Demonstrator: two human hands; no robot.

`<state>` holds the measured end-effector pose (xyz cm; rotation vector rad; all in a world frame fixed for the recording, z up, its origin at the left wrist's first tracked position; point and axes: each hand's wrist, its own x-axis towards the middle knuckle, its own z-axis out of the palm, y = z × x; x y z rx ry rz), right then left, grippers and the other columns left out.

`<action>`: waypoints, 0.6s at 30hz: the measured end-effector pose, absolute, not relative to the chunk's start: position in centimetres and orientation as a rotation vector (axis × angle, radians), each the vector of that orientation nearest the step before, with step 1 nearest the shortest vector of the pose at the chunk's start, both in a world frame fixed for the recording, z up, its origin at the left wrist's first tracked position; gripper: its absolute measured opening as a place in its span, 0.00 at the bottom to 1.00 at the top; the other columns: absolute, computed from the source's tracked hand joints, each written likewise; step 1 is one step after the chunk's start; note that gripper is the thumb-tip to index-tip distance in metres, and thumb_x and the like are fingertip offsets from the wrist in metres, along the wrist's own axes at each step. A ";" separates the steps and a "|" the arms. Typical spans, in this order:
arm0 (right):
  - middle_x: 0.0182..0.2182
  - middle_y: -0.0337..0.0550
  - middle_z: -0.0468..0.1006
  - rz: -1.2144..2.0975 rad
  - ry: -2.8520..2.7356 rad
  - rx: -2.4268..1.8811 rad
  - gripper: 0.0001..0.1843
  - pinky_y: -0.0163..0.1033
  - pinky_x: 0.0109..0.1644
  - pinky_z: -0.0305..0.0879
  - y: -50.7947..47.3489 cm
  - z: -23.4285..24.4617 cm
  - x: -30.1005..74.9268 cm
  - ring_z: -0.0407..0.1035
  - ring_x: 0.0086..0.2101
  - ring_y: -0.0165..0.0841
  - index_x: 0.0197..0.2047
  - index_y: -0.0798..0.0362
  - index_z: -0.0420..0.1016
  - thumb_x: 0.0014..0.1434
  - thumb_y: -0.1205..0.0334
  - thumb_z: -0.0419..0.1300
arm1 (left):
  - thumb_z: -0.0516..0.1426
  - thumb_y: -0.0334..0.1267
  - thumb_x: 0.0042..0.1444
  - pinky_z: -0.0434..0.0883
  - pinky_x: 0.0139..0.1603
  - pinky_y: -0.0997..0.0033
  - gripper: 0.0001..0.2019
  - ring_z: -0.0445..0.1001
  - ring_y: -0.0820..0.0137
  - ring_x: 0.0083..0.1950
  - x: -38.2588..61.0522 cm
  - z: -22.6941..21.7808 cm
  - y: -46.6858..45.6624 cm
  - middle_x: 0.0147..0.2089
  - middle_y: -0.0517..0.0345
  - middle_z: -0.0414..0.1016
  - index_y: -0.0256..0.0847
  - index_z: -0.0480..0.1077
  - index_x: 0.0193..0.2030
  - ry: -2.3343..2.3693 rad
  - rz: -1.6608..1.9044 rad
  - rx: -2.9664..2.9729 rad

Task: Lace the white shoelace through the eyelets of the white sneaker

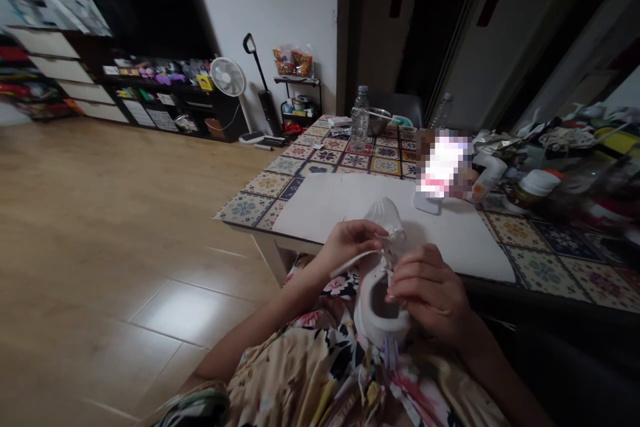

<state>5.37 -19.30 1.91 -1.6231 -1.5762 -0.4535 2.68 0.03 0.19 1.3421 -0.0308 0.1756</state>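
A white sneaker [381,320] rests heel toward me against my lap, its toe up on a white sheet [320,203] at the table edge. Pinched between the fingers of my left hand [353,240] is a white shoelace [357,258] near the upper eyelets. My right hand [427,283] is closed at the shoe's right side, by the lower eyelets and collar, with lace between the fingertips. A loose lace end hangs to the left, below my left hand. The heel has a purple tab. My right fingers hide part of the shoe's right side.
A blurred lit screen on a white stand [427,203] stands beyond the shoe. Water bottles [359,121], a bowl [379,121], a white-capped jar [533,190] and clutter line the patterned table. Farther off are a fan [229,77] and a television [143,10].
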 end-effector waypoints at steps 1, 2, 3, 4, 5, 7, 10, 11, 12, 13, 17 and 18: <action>0.32 0.36 0.81 -0.436 -1.578 -1.614 0.05 0.49 0.48 0.61 -19.2 1.9 5.4 0.73 0.36 0.36 0.33 0.48 0.75 0.62 0.66 0.63 | 0.71 0.40 0.38 0.64 0.31 0.76 0.17 0.68 0.75 0.28 2.8 0.0 0.1 0.27 0.59 0.75 0.33 0.78 0.35 -0.038 0.194 1.354; 0.31 0.36 0.81 -0.420 -1.575 -1.600 0.05 0.49 0.48 0.61 -19.1 1.9 5.4 0.73 0.36 0.35 0.33 0.49 0.75 0.63 0.65 0.63 | 0.70 0.39 0.40 0.65 0.32 0.76 0.16 0.69 0.75 0.28 2.8 -0.1 0.1 0.28 0.59 0.75 0.34 0.78 0.36 -0.039 0.209 1.374; 0.31 0.36 0.80 -0.405 -1.571 -1.585 0.05 0.47 0.47 0.62 -19.0 1.9 5.4 0.72 0.36 0.35 0.33 0.49 0.74 0.63 0.65 0.62 | 0.69 0.38 0.42 0.65 0.32 0.76 0.14 0.69 0.75 0.29 2.7 -0.1 0.2 0.28 0.59 0.75 0.34 0.78 0.37 -0.037 0.223 1.403; 0.30 0.37 0.80 -0.385 -1.565 -1.580 0.05 0.46 0.47 0.62 -19.0 2.0 5.4 0.72 0.36 0.35 0.34 0.49 0.74 0.64 0.65 0.62 | 0.67 0.37 0.44 0.65 0.33 0.76 0.14 0.69 0.75 0.29 2.6 -0.1 0.3 0.29 0.59 0.75 0.34 0.78 0.39 -0.039 0.235 1.439; 0.31 0.38 0.80 -0.365 -1.555 -1.588 0.05 0.45 0.46 0.63 -19.0 2.0 5.4 0.72 0.37 0.35 0.35 0.49 0.74 0.64 0.64 0.61 | 0.66 0.36 0.46 0.66 0.33 0.76 0.14 0.69 0.75 0.30 2.4 -0.1 0.4 0.30 0.58 0.75 0.35 0.78 0.40 -0.049 0.247 1.477; 0.34 0.41 0.78 -0.346 -1.501 -1.649 0.03 0.44 0.46 0.64 -19.3 2.1 5.6 0.71 0.39 0.36 0.38 0.50 0.73 0.64 0.61 0.61 | 0.65 0.37 0.49 0.67 0.36 0.75 0.17 0.71 0.73 0.34 2.0 0.1 0.9 0.33 0.57 0.75 0.36 0.76 0.46 -0.087 0.271 1.557; 0.39 0.45 0.77 -0.402 -1.389 -1.803 0.08 0.44 0.47 0.64 -19.8 2.2 5.9 0.70 0.42 0.38 0.42 0.50 0.72 0.64 0.55 0.61 | 0.65 0.38 0.51 0.69 0.40 0.73 0.18 0.72 0.70 0.39 1.3 0.7 1.6 0.39 0.55 0.74 0.37 0.73 0.49 -0.133 0.327 1.675; 0.39 0.45 0.77 -0.432 -1.379 -1.850 0.08 0.44 0.47 0.63 -19.9 2.2 6.1 0.70 0.41 0.38 0.41 0.50 0.72 0.64 0.55 0.61 | 0.64 0.38 0.52 0.69 0.42 0.72 0.16 0.71 0.70 0.40 1.0 0.9 1.8 0.40 0.54 0.74 0.36 0.73 0.46 -0.160 0.343 1.720; 0.38 0.44 0.77 -0.455 -1.388 -1.893 0.07 0.44 0.46 0.62 -19.9 2.2 6.2 0.70 0.40 0.38 0.40 0.50 0.72 0.65 0.56 0.60 | 0.64 0.39 0.53 0.69 0.43 0.71 0.13 0.71 0.69 0.40 0.7 1.2 1.9 0.40 0.53 0.73 0.36 0.73 0.43 -0.204 0.350 1.768; 0.36 0.43 0.77 -0.472 -1.409 -1.924 0.06 0.44 0.46 0.61 -19.9 2.2 6.3 0.70 0.39 0.37 0.38 0.50 0.72 0.65 0.58 0.60 | 0.63 0.41 0.54 0.69 0.43 0.70 0.11 0.71 0.69 0.40 0.4 1.5 2.0 0.39 0.52 0.73 0.35 0.74 0.39 -0.269 0.346 1.820; 0.32 0.41 0.77 -0.481 -1.426 -1.916 0.07 0.45 0.45 0.59 -19.8 2.6 5.7 0.70 0.37 0.36 0.34 0.50 0.72 0.66 0.63 0.58 | 0.64 0.43 0.54 0.69 0.44 0.69 0.13 0.71 0.67 0.41 -0.6 2.8 1.9 0.40 0.51 0.73 0.36 0.75 0.41 -0.528 0.206 2.008; 0.32 0.41 0.77 -0.419 -1.428 -1.857 0.07 0.45 0.45 0.60 -20.0 2.9 5.2 0.70 0.36 0.35 0.34 0.49 0.71 0.66 0.62 0.57 | 0.64 0.43 0.54 0.70 0.44 0.69 0.14 0.71 0.67 0.41 -0.8 3.0 1.8 0.41 0.51 0.73 0.37 0.75 0.43 -0.550 0.177 2.030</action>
